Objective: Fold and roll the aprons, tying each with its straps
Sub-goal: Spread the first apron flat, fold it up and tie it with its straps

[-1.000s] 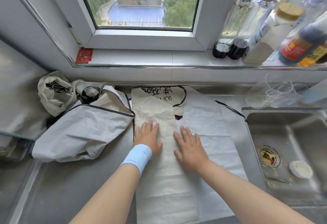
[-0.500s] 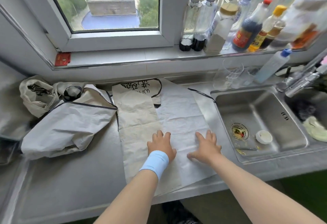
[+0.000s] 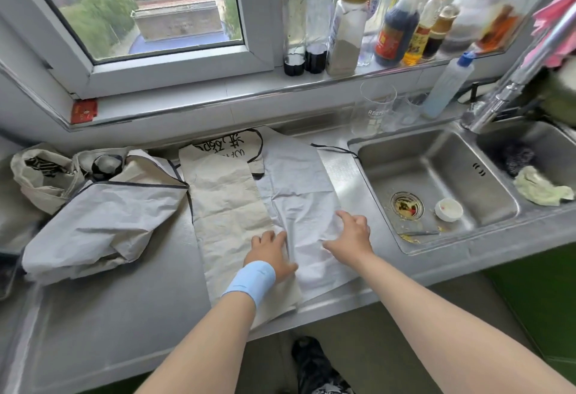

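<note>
On the counter, the apron lies flat, left side folded in. My left hand presses it open-palmed; my right hand pinches the free edge. Lengthwise folding, I judge; next, carry that edge across.

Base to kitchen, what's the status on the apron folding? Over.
Left hand presses flat, right hand grips the edge. Pale grey-and-beige apron lies on steel counter, left side folded over. Crumpled grey apron alongside, not blocking.
</note>
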The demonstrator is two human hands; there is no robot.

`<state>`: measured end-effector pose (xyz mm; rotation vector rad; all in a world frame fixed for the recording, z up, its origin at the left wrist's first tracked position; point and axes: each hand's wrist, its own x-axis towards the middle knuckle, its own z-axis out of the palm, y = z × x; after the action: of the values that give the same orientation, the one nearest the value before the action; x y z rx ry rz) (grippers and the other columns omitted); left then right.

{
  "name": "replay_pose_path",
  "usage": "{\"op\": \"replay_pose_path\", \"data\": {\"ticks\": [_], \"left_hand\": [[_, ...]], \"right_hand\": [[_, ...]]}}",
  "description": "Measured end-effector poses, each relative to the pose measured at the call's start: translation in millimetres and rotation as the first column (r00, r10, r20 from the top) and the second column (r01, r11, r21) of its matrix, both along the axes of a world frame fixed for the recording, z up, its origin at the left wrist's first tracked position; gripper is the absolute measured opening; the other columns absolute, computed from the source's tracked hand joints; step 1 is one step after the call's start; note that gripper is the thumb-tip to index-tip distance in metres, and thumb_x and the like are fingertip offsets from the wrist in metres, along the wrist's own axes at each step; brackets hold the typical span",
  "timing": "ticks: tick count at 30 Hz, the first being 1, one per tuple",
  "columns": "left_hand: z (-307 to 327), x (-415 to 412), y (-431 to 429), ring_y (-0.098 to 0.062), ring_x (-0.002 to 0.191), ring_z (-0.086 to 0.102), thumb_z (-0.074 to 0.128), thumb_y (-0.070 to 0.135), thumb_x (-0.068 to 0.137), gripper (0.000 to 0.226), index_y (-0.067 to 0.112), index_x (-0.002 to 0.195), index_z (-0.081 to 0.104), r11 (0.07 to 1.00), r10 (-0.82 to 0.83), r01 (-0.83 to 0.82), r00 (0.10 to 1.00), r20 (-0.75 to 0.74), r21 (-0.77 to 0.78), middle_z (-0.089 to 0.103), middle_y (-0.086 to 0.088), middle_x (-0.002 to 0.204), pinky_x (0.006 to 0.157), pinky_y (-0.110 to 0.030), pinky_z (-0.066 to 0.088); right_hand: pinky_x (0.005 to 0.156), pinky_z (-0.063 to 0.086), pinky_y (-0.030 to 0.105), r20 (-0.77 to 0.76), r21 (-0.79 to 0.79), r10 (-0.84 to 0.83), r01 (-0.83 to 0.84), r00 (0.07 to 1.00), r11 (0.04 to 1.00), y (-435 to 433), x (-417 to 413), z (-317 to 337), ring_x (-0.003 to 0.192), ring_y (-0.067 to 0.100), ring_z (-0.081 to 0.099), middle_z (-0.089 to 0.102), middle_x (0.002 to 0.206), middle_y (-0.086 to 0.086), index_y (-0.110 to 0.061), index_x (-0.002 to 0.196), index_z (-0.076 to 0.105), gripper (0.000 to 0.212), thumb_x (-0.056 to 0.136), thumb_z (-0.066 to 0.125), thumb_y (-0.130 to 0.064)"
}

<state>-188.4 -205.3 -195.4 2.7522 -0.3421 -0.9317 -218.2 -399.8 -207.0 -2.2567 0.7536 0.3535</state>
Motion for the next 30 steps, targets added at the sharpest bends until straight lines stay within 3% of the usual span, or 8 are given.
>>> {"op": "replay_pose_path", "data": {"ticks": [5, 10, 14, 19, 22, 26, 28, 30], "left_hand": [[-4, -8, 0, -0.026, 0.146, 0.005, 0.059, 0.051, 0.082, 0.085, 0.035, 0.152, 0.013, 0.995, 0.070, -0.074, 0.996, -0.057, -0.061, 0.010, 0.005, 0.160, 0.115, -0.043, 0.024], [9, 1, 9, -0.025, 0.142, 0.028, 0.060, 0.047, 0.088, 0.070, 0.029, 0.149, 0.031, 0.965, 0.147, -0.168, 0.982, -0.117, -0.203, 0.032, 0.000, 0.154, 0.116, -0.036, 0.025], [52, 15, 16, -0.023, 0.118, 0.054, 0.054, 0.046, 0.094, 0.046, 0.028, 0.136, 0.049, 0.605, 0.417, -0.621, 0.780, -0.467, -0.498, 0.051, -0.002, 0.138, 0.099, -0.048, 0.048], [92, 31, 52, -0.034, 0.113, 0.060, 0.054, 0.063, 0.086, 0.055, 0.022, 0.121, 0.058, 0.235, 0.401, -0.836, 0.549, -0.733, -0.497, 0.056, -0.011, 0.123, 0.077, -0.053, 0.057], [95, 28, 74, -0.033, 0.107, 0.063, 0.064, 0.067, 0.076, 0.059, 0.026, 0.119, 0.057, 0.351, 0.465, -0.838, 0.543, -0.699, -0.417, 0.061, -0.008, 0.120, 0.068, -0.047, 0.058], [74, 14, 98, -0.029, 0.078, 0.067, 0.064, 0.022, 0.078, 0.022, 0.011, 0.097, 0.065, 0.619, 0.660, -0.752, 0.655, -0.368, -0.227, 0.068, -0.012, 0.095, 0.067, -0.042, 0.061], [56, 10, 116, -0.031, 0.084, 0.067, 0.056, 0.017, 0.074, 0.027, 0.010, 0.098, 0.065, 0.718, 0.666, -0.688, 0.722, -0.185, -0.099, 0.068, -0.013, 0.100, 0.071, -0.037, 0.059], [41, 5, 132, -0.032, 0.092, 0.065, 0.054, 0.017, 0.075, 0.027, 0.012, 0.099, 0.065, 0.767, 0.638, -0.642, 0.764, -0.098, -0.007, 0.067, -0.012, 0.105, 0.081, -0.033, 0.054]], "right_hand": [[0.090, 0.049, 0.029, -0.065, 0.201, -0.371, 0.376, 0.926, 0.904, 9, -1, 11, 0.109, 0.028, 0.060, 0.051, 0.131, 0.007, -0.013, 0.139, 0.046, 0.073, 0.072, 0.074, -0.023], [0.078, 0.061, 0.037, -0.019, 0.345, -0.303, 0.291, 0.953, 0.893, 16, 13, 50, 0.076, 0.022, 0.072, 0.076, 0.085, 0.005, -0.012, 0.083, 0.072, 0.019, 0.067, 0.076, -0.021], [0.066, 0.048, 0.030, 0.071, 0.225, 0.087, -0.101, 0.994, 0.969, 28, 35, 101, 0.071, 0.018, 0.063, 0.066, 0.071, 0.000, -0.014, 0.072, 0.064, 0.018, 0.075, 0.078, -0.026], [0.067, 0.043, 0.034, 0.110, 0.140, 0.504, -0.515, 0.857, 0.846, 77, 44, 127, 0.072, 0.019, 0.056, 0.058, 0.075, 0.000, -0.012, 0.072, 0.053, 0.039, 0.074, 0.072, -0.046], [0.103, 0.046, 0.037, 0.034, 0.352, 0.629, -0.599, 0.776, 0.720, 113, 38, 113, 0.117, 0.017, 0.060, 0.065, 0.128, -0.003, -0.022, 0.104, 0.075, 0.055, 0.071, 0.062, -0.064], [0.107, 0.036, 0.021, 0.019, 0.531, 0.626, -0.538, 0.780, 0.655, 135, 33, 89, 0.120, 0.007, 0.053, 0.065, 0.124, -0.013, -0.031, 0.102, 0.078, 0.030, 0.086, 0.057, -0.044], [0.087, 0.040, 0.009, 0.040, 0.414, 0.577, -0.539, 0.816, 0.734, 138, 29, 77, 0.115, 0.010, 0.056, 0.065, 0.126, -0.007, -0.023, 0.113, 0.074, 0.033, 0.091, 0.052, -0.017], [0.091, 0.042, 0.019, 0.013, 0.185, 0.599, -0.591, 0.800, 0.785, 138, 26, 59, 0.123, 0.016, 0.054, 0.060, 0.134, -0.003, -0.026, 0.122, 0.068, 0.044, 0.087, 0.046, -0.011]]}}
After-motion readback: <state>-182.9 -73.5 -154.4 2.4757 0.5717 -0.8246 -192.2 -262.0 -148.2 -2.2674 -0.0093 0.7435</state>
